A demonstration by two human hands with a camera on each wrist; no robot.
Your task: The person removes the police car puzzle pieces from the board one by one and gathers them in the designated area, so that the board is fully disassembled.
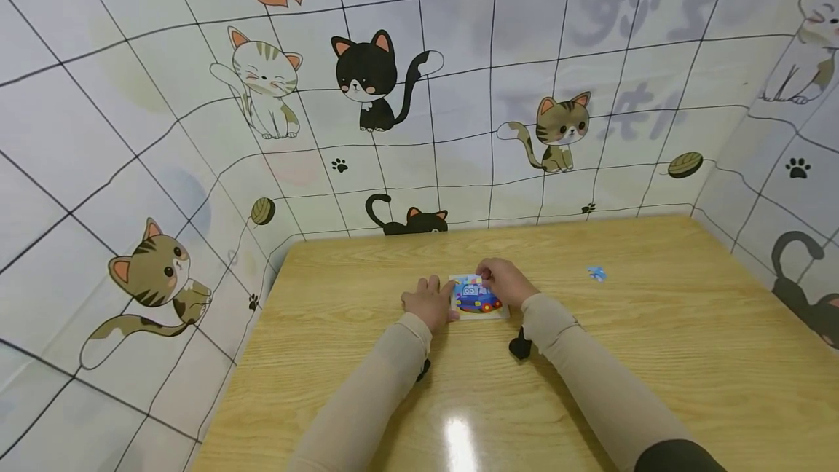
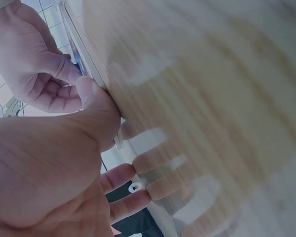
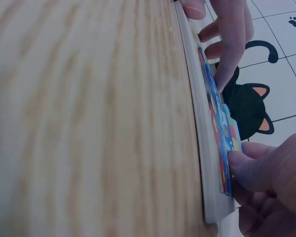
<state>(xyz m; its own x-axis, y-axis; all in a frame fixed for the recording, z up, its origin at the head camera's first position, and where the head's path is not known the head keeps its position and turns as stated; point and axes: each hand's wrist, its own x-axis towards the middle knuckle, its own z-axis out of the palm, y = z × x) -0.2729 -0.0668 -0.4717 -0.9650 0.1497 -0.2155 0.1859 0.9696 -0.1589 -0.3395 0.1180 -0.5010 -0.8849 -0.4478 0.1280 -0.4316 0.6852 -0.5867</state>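
A small puzzle board (image 1: 478, 300) with a blue car picture lies flat on the wooden table (image 1: 655, 355). My left hand (image 1: 438, 296) rests at its left side, fingers straight on the table and thumb (image 2: 94, 96) against the board's edge (image 2: 87, 58). My right hand (image 1: 493, 275) curls over the board's far right corner. Its thumb (image 3: 254, 170) presses down on the coloured pieces (image 3: 218, 140), with the other fingers curled beside the edge. The left hand's fingertips (image 3: 227, 34) show at the far end of the board in the right wrist view.
One loose blue puzzle piece (image 1: 596, 274) lies on the table to the right of the board. Walls papered with cartoon cats (image 1: 367, 79) close in the table at the back and both sides. A glare spot (image 1: 459, 443) shines near the front edge.
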